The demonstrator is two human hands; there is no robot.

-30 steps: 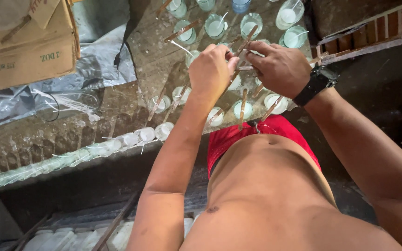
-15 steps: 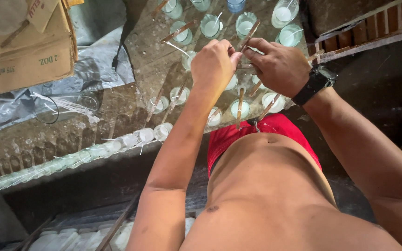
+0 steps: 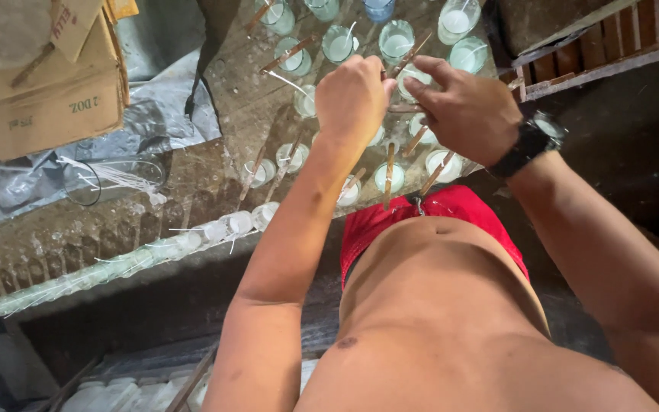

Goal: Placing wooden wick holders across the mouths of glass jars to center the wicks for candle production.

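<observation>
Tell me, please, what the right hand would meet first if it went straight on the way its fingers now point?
The right hand points its fingers toward the closed left hand, so it would probably meet that first, at the thin brown wooden stick they pinch over a wax-filled clear glass; depth is unclear.

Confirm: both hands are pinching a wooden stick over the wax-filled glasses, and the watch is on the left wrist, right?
Not quite. The head view shows the watch on the right wrist. The rest holds: left hand and right hand meet at a stick over the glasses.
</observation>
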